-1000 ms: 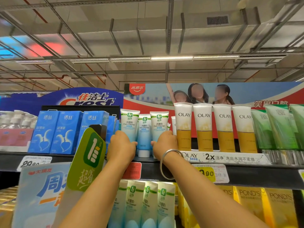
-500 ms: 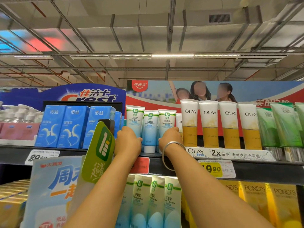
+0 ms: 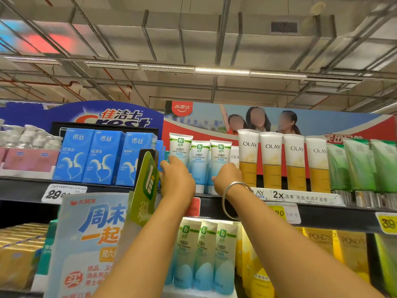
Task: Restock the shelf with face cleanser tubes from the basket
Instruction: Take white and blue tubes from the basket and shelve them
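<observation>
Both arms reach up to the dark top shelf (image 3: 322,214), where three white-and-pale-blue plastic face cleanser tubes (image 3: 199,162) with green logos stand upright on their caps, long axes vertical, in a tight row. The left hand (image 3: 177,179) is at the left end of that row, its fingers (image 3: 165,165) pointing up and slightly left, against the lower part of the leftmost tube; the knuckles hide the contact, so I cannot tell whether those fingers wrap the tube or only press its side. The right hand (image 3: 227,179), with a silver metal bangle (image 3: 233,200) on its wrist, is at the right end, fingers reaching forward past the rightmost tube and hidden behind the back of the hand; whether they grip it or merely touch it cannot be told. So the tubes lie between the two sets of fingers, just ahead of and above the knuckles.

Just right of the right fingers stand white-and-amber Olay tubes (image 3: 271,160); left of the left fingers are blue cardboard boxes (image 3: 102,155) and a green hanging promo tag (image 3: 148,186). More cleanser tubes of the same kind (image 3: 203,254) fill the shelf below the wrists. The basket is out of view.

The step looks like squaring up the row: either hand is equally near its end tube, and any nudge would go sideways, inward, against upright tubes that could topple.
</observation>
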